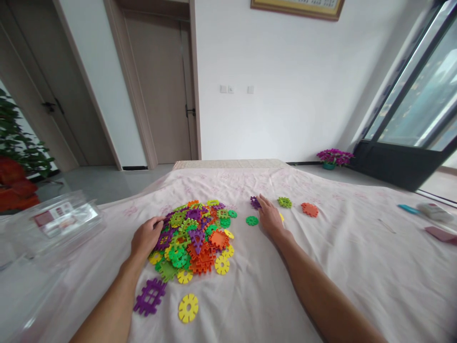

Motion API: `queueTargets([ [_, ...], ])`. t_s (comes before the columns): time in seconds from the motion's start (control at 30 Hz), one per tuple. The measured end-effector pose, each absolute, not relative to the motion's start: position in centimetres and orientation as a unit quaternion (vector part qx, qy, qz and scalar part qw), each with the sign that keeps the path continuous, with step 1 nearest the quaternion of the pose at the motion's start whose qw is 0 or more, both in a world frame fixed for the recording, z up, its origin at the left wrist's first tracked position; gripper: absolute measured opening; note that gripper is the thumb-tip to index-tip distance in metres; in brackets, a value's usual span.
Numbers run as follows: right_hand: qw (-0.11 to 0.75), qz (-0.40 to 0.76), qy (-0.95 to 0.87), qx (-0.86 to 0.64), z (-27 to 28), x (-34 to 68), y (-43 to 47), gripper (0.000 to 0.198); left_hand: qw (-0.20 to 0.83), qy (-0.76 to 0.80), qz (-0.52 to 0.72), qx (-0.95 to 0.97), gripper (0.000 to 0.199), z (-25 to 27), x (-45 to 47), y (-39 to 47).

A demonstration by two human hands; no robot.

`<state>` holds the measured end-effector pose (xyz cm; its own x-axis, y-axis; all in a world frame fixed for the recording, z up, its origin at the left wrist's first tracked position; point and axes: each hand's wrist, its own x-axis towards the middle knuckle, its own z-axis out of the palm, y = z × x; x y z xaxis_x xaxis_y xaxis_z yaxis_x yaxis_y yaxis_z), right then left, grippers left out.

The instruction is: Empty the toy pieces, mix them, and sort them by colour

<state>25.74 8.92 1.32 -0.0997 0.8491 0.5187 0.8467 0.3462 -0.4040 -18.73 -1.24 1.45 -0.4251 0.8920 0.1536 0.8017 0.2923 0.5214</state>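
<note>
A heap of colourful plastic interlocking building pieces [193, 238] lies on the cloth, in purple, green, orange and yellow. My left hand [145, 236] rests against the heap's left side, fingers loosely bent beside a purple window piece [164, 240]. To the right of the heap, my right hand [270, 214] lies low with its fingers stretched forward, touching or partly covering a purple piece [254, 202]. Close to it are a round green piece [252, 220], a light green piece [284, 202] and an orange piece [309, 209]. A yellow piece [282, 217] is mostly hidden behind that hand.
A purple square piece [150, 297] and a yellow disc [188, 308] lie in front of the heap. Clear plastic boxes [67, 216] stand at the left. On the right of the pale cloth [342, 252] are a blue item [409, 208] and a pink item [441, 234].
</note>
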Motion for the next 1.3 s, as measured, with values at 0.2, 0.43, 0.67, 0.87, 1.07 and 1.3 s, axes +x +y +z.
queueTargets([
  [0.2,0.333,0.063,-0.799,-0.497,2.4,23.9,7.0,0.028,0.089,0.799,0.276,0.527,0.038,1.5,-18.7,-1.3],
  [0.43,0.236,0.226,-0.868,-0.373,3.8,19.7,3.7,0.036,0.086,0.802,0.274,0.524,0.038,1.8,-18.5,-1.4],
  [0.67,0.289,0.176,-0.864,-0.373,3.3,19.8,4.0,0.025,0.084,0.801,0.27,0.527,0.038,1.5,-18.7,-1.2],
  [0.87,0.411,0.076,-0.703,-0.575,3.0,24.2,6.6,0.028,0.098,0.807,0.262,0.52,0.039,1.7,-18.5,-1.3],
  [1.07,0.308,-0.014,-0.617,-0.724,3.0,30.2,7.4,0.032,0.094,0.807,0.26,0.522,0.04,1.7,-18.6,-1.3],
  [1.3,0.234,-0.02,-0.683,-0.692,1.4,31.3,7.3,0.039,0.089,0.803,0.269,0.524,0.04,1.2,-19.0,-1.1],
])
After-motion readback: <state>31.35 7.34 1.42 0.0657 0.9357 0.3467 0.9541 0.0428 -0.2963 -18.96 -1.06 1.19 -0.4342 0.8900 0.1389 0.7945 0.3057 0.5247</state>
